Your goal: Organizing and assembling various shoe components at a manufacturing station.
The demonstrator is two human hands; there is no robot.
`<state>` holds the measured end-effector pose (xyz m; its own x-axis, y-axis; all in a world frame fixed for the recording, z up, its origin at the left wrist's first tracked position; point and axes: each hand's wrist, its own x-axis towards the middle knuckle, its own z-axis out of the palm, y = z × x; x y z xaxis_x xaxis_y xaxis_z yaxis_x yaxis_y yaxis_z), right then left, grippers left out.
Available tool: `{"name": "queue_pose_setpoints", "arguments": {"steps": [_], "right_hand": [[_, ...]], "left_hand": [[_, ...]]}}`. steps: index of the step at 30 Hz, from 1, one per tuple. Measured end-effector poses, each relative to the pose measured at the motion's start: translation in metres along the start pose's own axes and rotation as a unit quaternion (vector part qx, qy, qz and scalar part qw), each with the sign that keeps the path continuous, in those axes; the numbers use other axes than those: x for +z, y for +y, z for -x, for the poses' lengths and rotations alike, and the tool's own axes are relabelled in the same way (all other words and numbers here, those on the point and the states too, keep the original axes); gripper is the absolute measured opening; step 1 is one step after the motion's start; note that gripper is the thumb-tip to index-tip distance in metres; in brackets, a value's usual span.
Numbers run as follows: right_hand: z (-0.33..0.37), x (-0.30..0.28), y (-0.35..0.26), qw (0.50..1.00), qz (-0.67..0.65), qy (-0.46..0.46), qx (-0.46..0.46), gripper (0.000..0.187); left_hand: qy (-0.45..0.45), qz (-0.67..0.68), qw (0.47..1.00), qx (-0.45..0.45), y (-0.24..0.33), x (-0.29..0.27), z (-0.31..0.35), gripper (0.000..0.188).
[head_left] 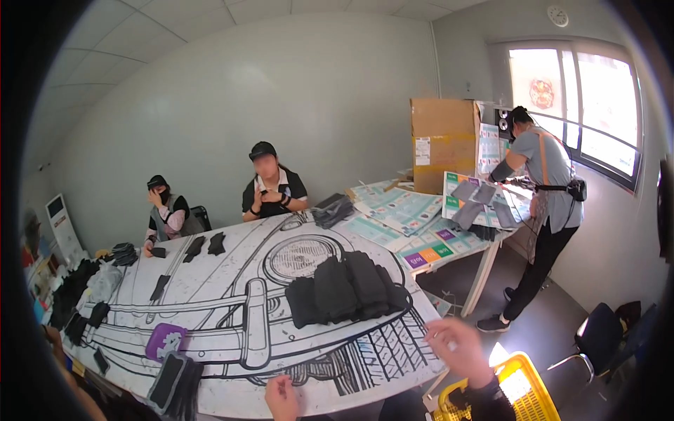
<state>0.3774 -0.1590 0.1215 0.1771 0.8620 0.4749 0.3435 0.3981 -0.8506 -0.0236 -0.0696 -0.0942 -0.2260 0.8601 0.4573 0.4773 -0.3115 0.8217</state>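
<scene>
At the table's near edge, my left hand (282, 398) is closed, its fingers curled together. What it holds, if anything, is too small to make out. My right hand (456, 349) is raised beyond the table's right corner, thumb and fingers drawn into a pinch; nothing between them can be made out. Ahead of both hands lies a heap of folded black fabric pieces (337, 291), which look like socks. Left of my left hand stands a stack of dark grey-edged fabric pieces (168, 384), beside a purple basket (156, 342) with small whitish pieces in it.
The white table (232, 351) bears black line drawings. A yellow basket (523, 386) stands below my right hand. Two people (270, 186) sit across the table; another person (551, 175) stands at a side table with printed sheets (397, 210) and a cardboard box (444, 144). Chairs (600, 344) stand at right.
</scene>
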Motion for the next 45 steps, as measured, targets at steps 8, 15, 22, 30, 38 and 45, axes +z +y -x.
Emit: {"name": "queue_pose_setpoints", "arguments": {"steps": [8,15,22,30,38,45], "right_hand": [[0.045,0.057,0.122,0.987,0.111,-0.012,0.117,0.016],[0.046,0.086,0.149,0.969,0.23,0.084,-0.034,0.012],[0.049,0.084,0.154,0.96,0.266,0.082,0.037,0.011],[0.052,0.082,0.155,0.96,0.262,0.073,0.067,0.009],[0.048,0.083,0.144,0.961,0.26,0.098,0.006,0.006],[0.052,0.082,0.153,0.958,0.264,0.115,0.002,0.007]], "left_hand": [[-0.014,-0.017,0.999,0.046,0.022,-0.003,0.002,0.017],[-0.044,0.013,0.998,-0.043,0.027,-0.011,0.006,0.017],[-0.036,-0.04,0.999,-0.007,0.062,-0.009,-0.007,0.016],[0.012,0.172,0.97,-0.171,0.033,-0.002,-0.005,0.015],[-0.017,0.048,0.995,-0.084,0.066,-0.011,-0.002,0.022],[-0.008,-0.04,0.997,-0.061,0.026,0.0,0.0,0.024]]}}
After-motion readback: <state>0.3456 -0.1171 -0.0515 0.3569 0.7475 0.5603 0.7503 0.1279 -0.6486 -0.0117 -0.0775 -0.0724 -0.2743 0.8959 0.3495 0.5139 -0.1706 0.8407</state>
